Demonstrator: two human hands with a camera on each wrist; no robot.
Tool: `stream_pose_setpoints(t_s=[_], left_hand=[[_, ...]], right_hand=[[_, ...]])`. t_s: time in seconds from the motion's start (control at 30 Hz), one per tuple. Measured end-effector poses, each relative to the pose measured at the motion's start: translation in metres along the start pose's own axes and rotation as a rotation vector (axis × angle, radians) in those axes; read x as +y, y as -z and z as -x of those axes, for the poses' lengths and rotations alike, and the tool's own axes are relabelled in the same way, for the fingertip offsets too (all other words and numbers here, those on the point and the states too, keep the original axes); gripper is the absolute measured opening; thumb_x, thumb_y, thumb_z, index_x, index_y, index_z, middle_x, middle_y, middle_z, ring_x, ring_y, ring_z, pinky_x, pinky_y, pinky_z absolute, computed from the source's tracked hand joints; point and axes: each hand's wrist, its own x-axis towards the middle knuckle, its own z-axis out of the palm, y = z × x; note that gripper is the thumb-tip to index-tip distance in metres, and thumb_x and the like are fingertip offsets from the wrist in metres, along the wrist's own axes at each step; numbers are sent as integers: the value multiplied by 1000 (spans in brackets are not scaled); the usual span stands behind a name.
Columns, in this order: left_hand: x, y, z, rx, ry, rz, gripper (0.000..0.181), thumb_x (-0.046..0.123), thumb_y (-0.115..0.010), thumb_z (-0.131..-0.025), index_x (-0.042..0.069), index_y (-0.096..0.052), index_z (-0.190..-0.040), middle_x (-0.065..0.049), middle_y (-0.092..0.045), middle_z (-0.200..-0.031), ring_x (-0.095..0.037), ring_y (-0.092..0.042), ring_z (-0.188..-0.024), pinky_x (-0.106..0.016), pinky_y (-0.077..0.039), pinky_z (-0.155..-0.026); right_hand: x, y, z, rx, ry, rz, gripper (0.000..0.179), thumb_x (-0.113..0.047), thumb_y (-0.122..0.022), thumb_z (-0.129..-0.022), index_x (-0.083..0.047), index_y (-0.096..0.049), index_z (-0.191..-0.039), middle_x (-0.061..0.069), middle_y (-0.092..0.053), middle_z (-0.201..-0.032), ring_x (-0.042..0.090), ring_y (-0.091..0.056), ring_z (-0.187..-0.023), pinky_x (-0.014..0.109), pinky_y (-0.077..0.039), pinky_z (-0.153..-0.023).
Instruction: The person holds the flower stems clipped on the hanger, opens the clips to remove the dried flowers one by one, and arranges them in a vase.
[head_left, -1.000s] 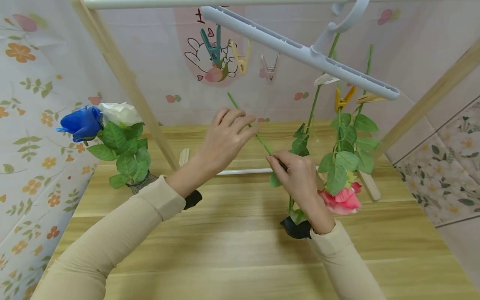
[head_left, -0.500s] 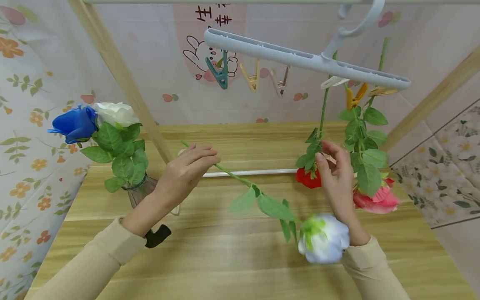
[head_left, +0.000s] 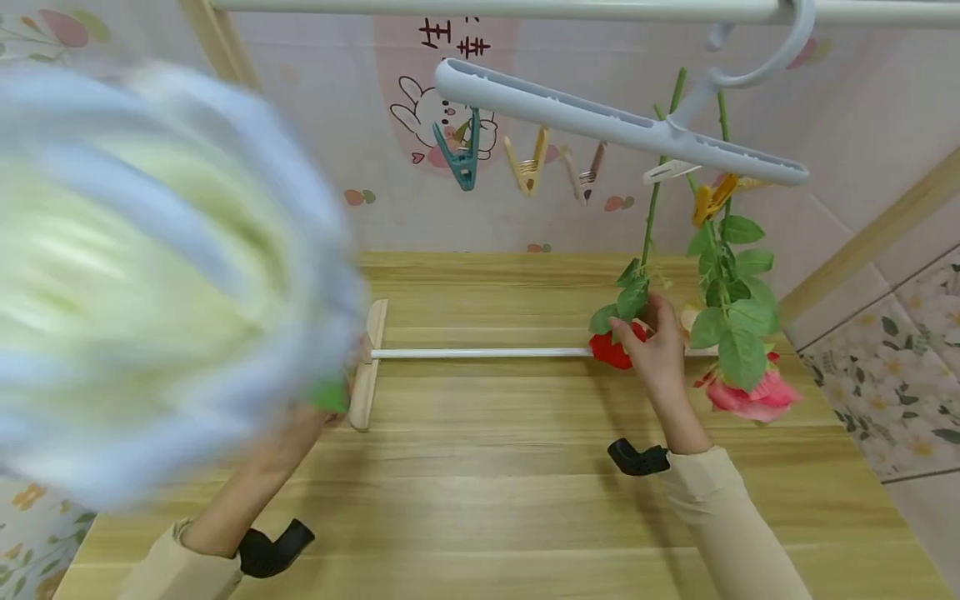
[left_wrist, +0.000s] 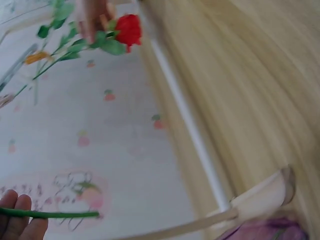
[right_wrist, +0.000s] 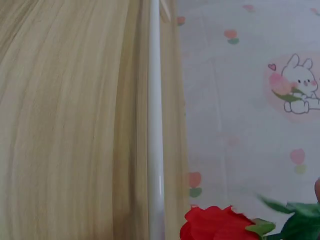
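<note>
A pale blue-white rose, blurred and close to the camera, fills the left of the head view. Behind it my left hand is mostly hidden; in the left wrist view its fingers grip a green stem. At the right, a red rose hangs head-down by its stem from a white clip. My right hand pinches this rose near its bloom, thumb in front, other fingers partly hidden. A pink rose hangs beside it, under a yellow clip.
A grey-blue hanger hangs tilted from a white rail, with teal, cream and pinkish clips on it. A white rod runs low across the wooden table. Purple petals show in the left wrist view.
The pale rose has swung from the table's middle to the upper left, near the camera, with my left hand. My right hand has left its stem and moved onto the red rose.
</note>
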Motion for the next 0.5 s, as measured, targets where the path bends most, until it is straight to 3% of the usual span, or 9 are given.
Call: stream_pose_setpoints(t_s=[0.03, 0.07, 0.1, 0.13, 0.27, 0.33, 0.4, 0.5], left_hand=[[3, 4, -1, 20, 25, 59, 29, -16, -41, -91, -11, -61, -111, -5, -68, -81, -7, -65, -74, -13, -51, -66], [4, 6, -1, 83, -68, 67, 33, -16, -43, -91, -12, -54, -122, -7, -70, -92, -11, -67, -84, -17, -53, -72], [7, 9, 0, 174, -52, 244, 37, -16, -45, -90, -10, -53, -126, -3, -71, -95, -7, -68, -87, -13, -52, -74], [9, 13, -1, 227, -62, 204, 38, -15, -46, -91, -11, -50, -128, -4, -70, -105, -10, -67, -96, -17, -52, -80], [14, 37, -2, 336, 1, 220, 38, -11, -44, -93, -8, -49, -131, 0, -71, -100, -9, -68, -90, -15, -52, -76], [13, 49, -1, 384, 25, 151, 36, -9, -45, -94, -8, -50, -130, 1, -72, -98, -8, -68, -87, -14, -52, -74], [10, 58, -3, 411, 37, 107, 35, -6, -45, -95, -7, -51, -130, 2, -72, -96, -7, -68, -85, -14, -52, -73], [-2, 58, -11, 411, 64, 87, 36, -2, -44, -97, -2, -50, -133, 5, -71, -95, -6, -68, -86, -14, -52, -74]], right_hand=[[0, -4, -1, -17, 14, 15, 50, -11, -64, -90, 2, -44, -133, 19, -54, -119, 17, -52, -109, 32, -42, -94], [-1, -8, -2, -21, 33, 23, 44, -11, -64, -89, 5, -48, -128, 20, -57, -113, 11, -54, -102, 26, -43, -89], [-2, -11, -2, -25, 50, 30, 39, -10, -64, -89, 6, -52, -123, 21, -60, -108, 5, -55, -95, 20, -44, -84], [-4, -15, -2, -31, 64, 36, 34, -10, -64, -89, 7, -56, -117, 22, -62, -103, 1, -55, -88, 15, -45, -77], [-18, -33, 4, -96, 85, -10, 26, -10, -63, -90, 9, -64, -108, 24, -66, -100, -9, -57, -75, 9, -47, -64], [-24, -41, 8, -142, 94, -51, 24, -8, -61, -91, 8, -65, -109, 23, -66, -101, -8, -59, -75, 11, -49, -62], [-28, -44, 14, -161, 122, -72, 23, -6, -60, -91, 8, -65, -108, 15, -69, -99, -8, -61, -76, 11, -50, -63], [-30, -34, 25, -130, 159, -57, 19, -5, -60, -91, 7, -67, -105, -9, -69, -91, -7, -61, -74, 10, -48, -61]])
